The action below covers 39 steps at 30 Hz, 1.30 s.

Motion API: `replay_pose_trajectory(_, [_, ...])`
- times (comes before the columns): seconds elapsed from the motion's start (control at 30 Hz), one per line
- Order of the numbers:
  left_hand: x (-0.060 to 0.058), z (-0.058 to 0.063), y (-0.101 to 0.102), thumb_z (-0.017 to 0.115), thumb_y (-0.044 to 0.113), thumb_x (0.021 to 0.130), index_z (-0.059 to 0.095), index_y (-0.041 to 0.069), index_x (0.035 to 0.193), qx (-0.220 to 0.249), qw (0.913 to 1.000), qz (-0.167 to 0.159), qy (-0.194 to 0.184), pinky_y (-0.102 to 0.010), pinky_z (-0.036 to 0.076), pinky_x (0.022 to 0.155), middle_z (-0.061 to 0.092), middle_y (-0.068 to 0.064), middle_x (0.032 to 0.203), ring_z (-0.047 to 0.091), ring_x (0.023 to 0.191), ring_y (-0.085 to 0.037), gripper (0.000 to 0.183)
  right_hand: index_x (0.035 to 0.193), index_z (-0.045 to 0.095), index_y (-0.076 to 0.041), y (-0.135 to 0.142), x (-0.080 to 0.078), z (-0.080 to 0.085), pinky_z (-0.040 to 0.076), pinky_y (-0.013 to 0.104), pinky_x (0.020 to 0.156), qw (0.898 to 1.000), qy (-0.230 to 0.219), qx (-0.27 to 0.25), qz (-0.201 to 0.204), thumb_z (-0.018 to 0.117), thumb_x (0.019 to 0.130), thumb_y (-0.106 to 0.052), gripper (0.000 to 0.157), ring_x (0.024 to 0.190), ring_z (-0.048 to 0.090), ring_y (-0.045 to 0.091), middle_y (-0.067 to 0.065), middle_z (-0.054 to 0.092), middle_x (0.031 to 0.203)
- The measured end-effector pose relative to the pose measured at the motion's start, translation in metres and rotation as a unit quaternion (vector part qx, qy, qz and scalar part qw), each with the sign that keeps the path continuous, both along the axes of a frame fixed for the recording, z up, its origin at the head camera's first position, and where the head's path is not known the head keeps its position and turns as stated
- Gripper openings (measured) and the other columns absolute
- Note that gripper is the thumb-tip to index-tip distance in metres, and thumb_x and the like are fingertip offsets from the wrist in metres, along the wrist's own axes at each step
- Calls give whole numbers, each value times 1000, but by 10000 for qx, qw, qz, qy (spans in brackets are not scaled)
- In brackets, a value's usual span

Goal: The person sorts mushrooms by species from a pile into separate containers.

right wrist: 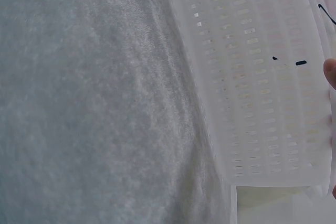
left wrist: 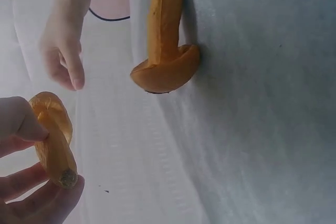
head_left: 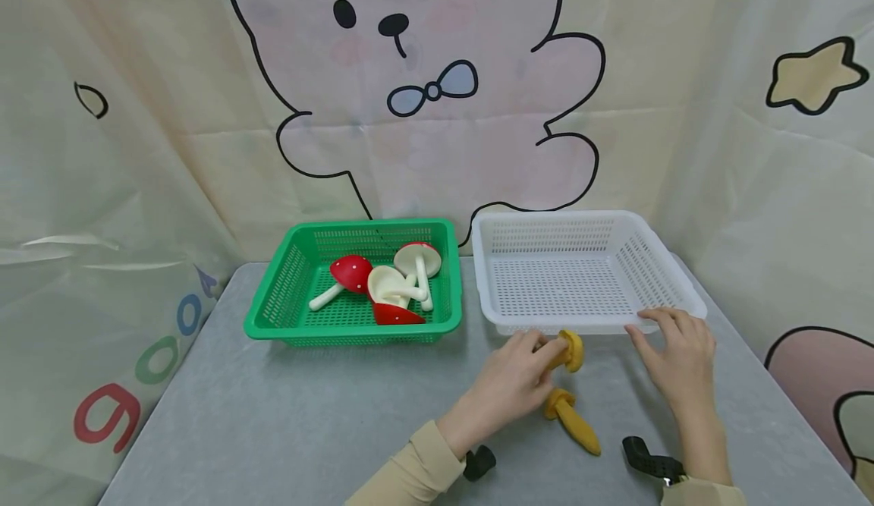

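Note:
My left hand (head_left: 508, 381) pinches a yellow toy mushroom (head_left: 573, 350) just in front of the white basket (head_left: 501, 320). In the left wrist view the thumb lies across this mushroom's stem (left wrist: 59, 158), with fingers beneath. A second yellow mushroom (head_left: 576, 424) lies on the table below that hand, its stem pointing towards the person. My right hand (head_left: 683, 358) grips the white basket's front rim near its right corner, thumb outside and fingers over the edge. In the right wrist view only fingertips (right wrist: 330, 72) show at the basket rim.
A green basket (head_left: 355, 334) to the left holds several red-capped toy mushrooms (head_left: 351, 273) with white stems. Both baskets stand at the back of the grey table (head_left: 287, 422), before a curtain (head_left: 437, 149) printed with a bear. Black wrist devices (head_left: 652, 460) sit near both forearms.

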<state>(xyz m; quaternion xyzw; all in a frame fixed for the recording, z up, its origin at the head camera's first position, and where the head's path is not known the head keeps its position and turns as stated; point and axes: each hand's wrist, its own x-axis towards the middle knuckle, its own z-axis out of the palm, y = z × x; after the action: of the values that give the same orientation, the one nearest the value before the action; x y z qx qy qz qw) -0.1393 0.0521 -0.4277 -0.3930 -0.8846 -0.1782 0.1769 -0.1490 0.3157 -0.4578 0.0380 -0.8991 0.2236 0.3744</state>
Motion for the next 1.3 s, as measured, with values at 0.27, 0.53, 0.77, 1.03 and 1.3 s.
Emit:
replay_pose_trajectory(0.27, [-3, 11, 2, 69, 14, 82, 56, 22, 119, -49, 9993, -40, 369, -6, 30, 54, 58, 3, 101, 47, 75, -7, 41, 99, 65, 2, 0, 0, 0, 30, 64, 88, 10000, -15, -18, -22, 82, 67, -4, 36, 104, 47, 45, 24, 59, 105])
replay_pose_trajectory(0.53, [-14, 22, 5, 70, 12, 80, 57, 20, 115, -34, 9978, -57, 659, -9, 30, 52, 60, 2, 97, 49, 73, -8, 38, 99, 65, 2, 0, 1, 0, 30, 64, 89, 10000, -20, -10, -36, 82, 67, -4, 36, 104, 47, 45, 24, 59, 105])
replay_pose_trajectory(0.77, [-24, 28, 7, 69, 13, 80, 57, 21, 115, -165, 9979, 21, 633, -10, 34, 54, 60, 2, 98, 51, 76, -10, 37, 100, 65, 2, 0, -1, 0, 30, 64, 88, 10000, 45, 9, 34, 82, 67, -3, 37, 103, 48, 45, 24, 59, 106])
replay_pose_trajectory(1.03, [-34, 37, 10, 67, 15, 84, 57, 21, 116, -361, 9989, 60, 297, -10, 36, 54, 59, 2, 97, 52, 79, -10, 34, 100, 65, 2, 0, -1, 0, 30, 63, 87, 10000, 10, 19, -18, 82, 67, -4, 38, 102, 47, 45, 24, 58, 105])
replay_pose_trajectory(1.3, [-46, 45, 12, 67, 17, 85, 56, 23, 117, -512, 9986, 130, -16, -11, 34, 52, 57, 2, 97, 49, 79, -10, 34, 100, 65, 2, -1, 0, 0, 30, 63, 87, 10000, -31, -19, -18, 82, 68, -4, 37, 103, 47, 45, 24, 58, 106])
